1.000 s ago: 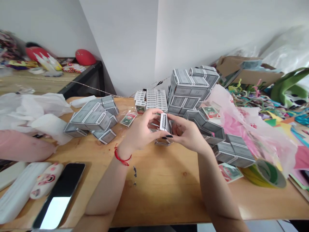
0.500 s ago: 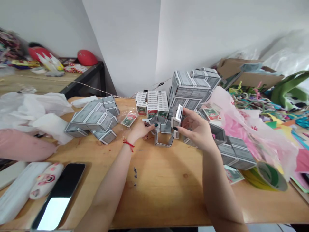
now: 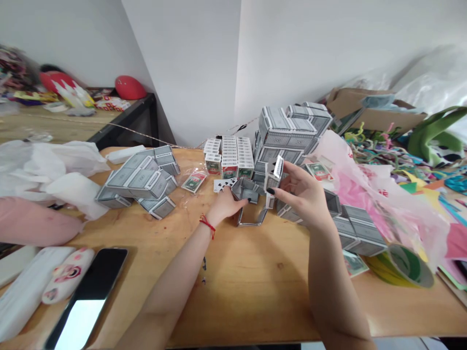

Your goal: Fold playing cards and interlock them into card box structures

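Observation:
My left hand point(image 3: 226, 206), a red string on its wrist, is closed on the left side of an open frame of folded playing cards point(image 3: 251, 223), which rests on the table. Its thumb lies inside the frame's edge and the other fingers are partly hidden behind. Between thumb and fingers of my right hand point(image 3: 301, 192) is a folded playing card point(image 3: 274, 175), held upright just above the frame's right side. A loose playing card point(image 3: 223, 184) lies face up behind my left hand.
Folded-card blocks point(image 3: 136, 177) stand at left, with a taller stack point(image 3: 288, 131) behind my right hand. Boxed card decks point(image 3: 229, 153) line the back. A phone point(image 3: 89, 296) lies front left; a tape roll point(image 3: 403, 265), pink plastic point(image 3: 365, 194) and cardboard box point(image 3: 375, 109) are at right.
My right hand has moved slightly right with the folded card. My left hand has shifted a little right and down on the frame, uncovering the loose playing card behind it.

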`<state>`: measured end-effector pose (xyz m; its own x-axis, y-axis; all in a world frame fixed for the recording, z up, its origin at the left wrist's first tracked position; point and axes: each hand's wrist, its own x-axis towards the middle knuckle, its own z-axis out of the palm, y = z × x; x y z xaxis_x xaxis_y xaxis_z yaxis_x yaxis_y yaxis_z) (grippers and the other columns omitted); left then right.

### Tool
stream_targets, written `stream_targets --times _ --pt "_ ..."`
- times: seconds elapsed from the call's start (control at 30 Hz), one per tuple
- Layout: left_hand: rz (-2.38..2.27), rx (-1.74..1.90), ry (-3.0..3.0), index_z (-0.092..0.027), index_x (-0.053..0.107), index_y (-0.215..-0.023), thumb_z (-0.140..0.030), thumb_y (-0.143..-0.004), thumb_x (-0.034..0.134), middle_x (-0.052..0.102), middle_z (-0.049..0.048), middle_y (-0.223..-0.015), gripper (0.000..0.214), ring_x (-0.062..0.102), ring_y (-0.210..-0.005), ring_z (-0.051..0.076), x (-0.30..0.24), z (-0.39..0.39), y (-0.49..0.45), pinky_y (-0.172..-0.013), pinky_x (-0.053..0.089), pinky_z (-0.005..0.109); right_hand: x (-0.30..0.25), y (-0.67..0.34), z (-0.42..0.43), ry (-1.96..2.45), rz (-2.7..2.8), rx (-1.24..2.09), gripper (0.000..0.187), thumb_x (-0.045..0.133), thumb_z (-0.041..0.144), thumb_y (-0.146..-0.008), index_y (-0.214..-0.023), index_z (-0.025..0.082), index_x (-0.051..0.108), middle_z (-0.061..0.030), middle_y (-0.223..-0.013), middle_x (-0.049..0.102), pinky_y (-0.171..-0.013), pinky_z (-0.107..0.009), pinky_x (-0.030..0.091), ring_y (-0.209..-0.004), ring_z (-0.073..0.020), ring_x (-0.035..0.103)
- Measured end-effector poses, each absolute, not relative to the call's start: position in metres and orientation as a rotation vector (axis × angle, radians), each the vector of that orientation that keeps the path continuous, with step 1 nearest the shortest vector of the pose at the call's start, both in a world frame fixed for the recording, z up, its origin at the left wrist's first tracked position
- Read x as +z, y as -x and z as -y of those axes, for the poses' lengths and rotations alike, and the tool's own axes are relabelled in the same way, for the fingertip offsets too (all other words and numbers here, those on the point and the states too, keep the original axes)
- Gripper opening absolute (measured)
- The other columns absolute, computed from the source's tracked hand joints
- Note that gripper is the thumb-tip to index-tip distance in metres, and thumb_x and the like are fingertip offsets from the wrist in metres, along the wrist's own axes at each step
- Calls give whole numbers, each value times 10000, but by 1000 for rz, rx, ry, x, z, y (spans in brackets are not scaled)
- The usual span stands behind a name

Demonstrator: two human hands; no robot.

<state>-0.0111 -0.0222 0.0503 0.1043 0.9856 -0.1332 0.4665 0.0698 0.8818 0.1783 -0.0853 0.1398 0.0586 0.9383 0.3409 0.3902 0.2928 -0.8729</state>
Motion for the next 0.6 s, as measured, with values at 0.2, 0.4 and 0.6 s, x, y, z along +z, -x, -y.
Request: stream_targets --times 0.2,0.4,0.6 --pt "-1447 684 -1524 -181 504 -925 -405 -524 744 648 121 -820 518 619 -784 288 48 27 4 -656 416 332 139 -181 85 1268 1532 649 669 682 411 -672 -1274 224 456 -85 -1110 584 -622 -325 521 -760 -176 582" --pt "-1121 654 -1622 -160 553 -942 -339 -622 686 659 105 -893 391 612 -796 230 51 24 3 -720 451 338 141 -183 84 1230 1505 660 625 690 390 -669 -1240 229 495 -78 -1125 575 -638 -331 524 -760 -170 583" --pt "-1077 650 -1488 -153 577 -896 -265 -604 703 664 84 -836 337 610 -715 194 61 31 -6 -646 475 310 143 -186 84 1273 1500 608 628 688 407 -669 -1244 246 492 -72 -1125 583 -659 -341 528 -817 -193 591"
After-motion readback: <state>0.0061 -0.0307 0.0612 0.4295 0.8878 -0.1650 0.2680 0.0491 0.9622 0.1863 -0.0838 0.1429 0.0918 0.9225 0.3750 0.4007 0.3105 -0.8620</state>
